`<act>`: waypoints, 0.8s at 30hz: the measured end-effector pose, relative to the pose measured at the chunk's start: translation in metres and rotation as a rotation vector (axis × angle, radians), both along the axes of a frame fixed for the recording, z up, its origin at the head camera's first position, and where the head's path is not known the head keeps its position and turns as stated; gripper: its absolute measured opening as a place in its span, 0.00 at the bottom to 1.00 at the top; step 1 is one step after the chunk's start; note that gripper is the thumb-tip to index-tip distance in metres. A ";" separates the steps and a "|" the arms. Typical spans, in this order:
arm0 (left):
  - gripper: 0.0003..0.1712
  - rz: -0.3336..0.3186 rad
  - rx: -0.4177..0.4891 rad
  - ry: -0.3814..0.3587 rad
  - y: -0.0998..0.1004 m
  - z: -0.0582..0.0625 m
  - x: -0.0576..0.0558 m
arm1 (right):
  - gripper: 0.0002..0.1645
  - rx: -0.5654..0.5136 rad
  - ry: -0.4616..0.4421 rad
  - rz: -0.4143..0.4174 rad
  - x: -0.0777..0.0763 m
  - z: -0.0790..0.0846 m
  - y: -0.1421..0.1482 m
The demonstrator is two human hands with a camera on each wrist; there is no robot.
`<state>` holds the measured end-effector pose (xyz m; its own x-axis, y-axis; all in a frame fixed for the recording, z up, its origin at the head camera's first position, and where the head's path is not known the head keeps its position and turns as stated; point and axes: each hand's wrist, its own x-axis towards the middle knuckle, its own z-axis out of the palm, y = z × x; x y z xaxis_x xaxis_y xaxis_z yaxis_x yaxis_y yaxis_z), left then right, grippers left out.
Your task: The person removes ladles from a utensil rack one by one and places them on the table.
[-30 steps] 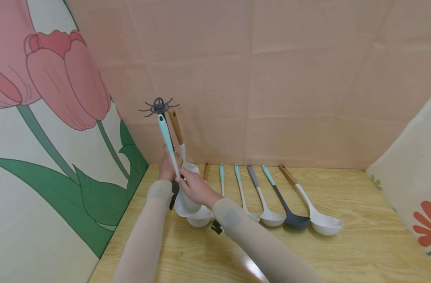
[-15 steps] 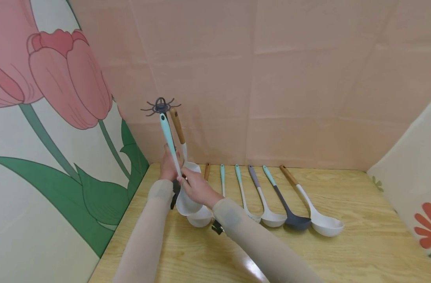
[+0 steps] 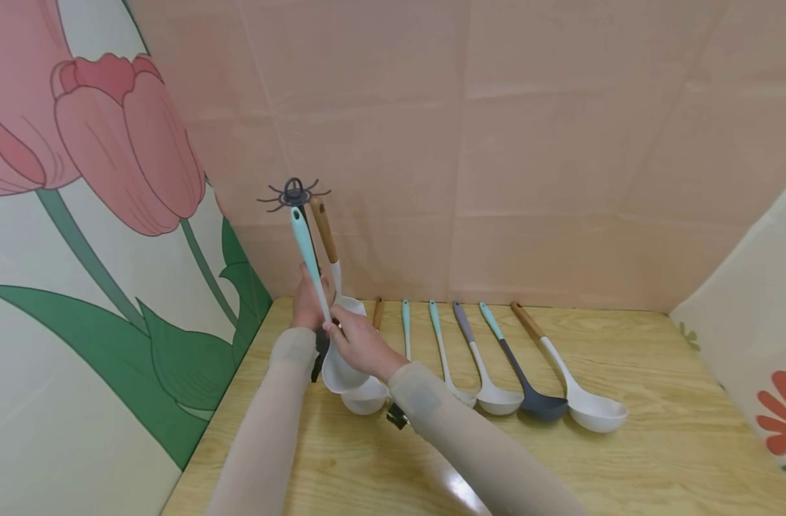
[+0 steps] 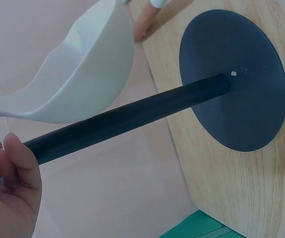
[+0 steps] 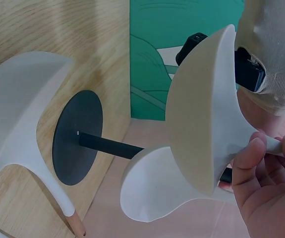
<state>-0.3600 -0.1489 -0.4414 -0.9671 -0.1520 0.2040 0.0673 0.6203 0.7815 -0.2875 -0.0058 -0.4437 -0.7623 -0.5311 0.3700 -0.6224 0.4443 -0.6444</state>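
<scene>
My left hand grips the black pole of an upright stand with a ring of curved hooks on top and a round base. My right hand pinches a ladle low on its stem, just above the white bowl. Its mint handle end is beside the front hooks; whether a hook passes through its hole, I cannot tell. Behind it, a white ladle with a wooden handle hangs at the hooks, its bowl beside the pole.
On the wooden table, several ladles lie in a row to the right, including a dark one and a white one. Another white bowl lies below my right hand. A pink wall and a tulip panel bound the table.
</scene>
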 end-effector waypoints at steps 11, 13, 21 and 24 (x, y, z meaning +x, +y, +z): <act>0.24 0.006 -0.014 0.033 0.001 -0.001 0.001 | 0.08 -0.021 -0.009 0.021 0.002 -0.002 0.002; 0.23 0.006 -0.010 0.046 0.001 -0.001 0.002 | 0.08 -0.022 -0.001 0.024 0.003 -0.003 0.003; 0.22 -0.005 -0.011 0.083 0.002 -0.001 0.005 | 0.08 -0.033 0.007 0.036 0.007 -0.002 0.005; 0.22 -0.008 -0.003 0.091 0.002 -0.001 0.004 | 0.08 -0.035 0.008 0.029 0.008 -0.002 0.006</act>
<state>-0.3555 -0.1465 -0.4423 -0.9457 -0.1430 0.2920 0.1436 0.6221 0.7697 -0.2795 0.0001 -0.4454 -0.7438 -0.5396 0.3945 -0.6397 0.4037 -0.6541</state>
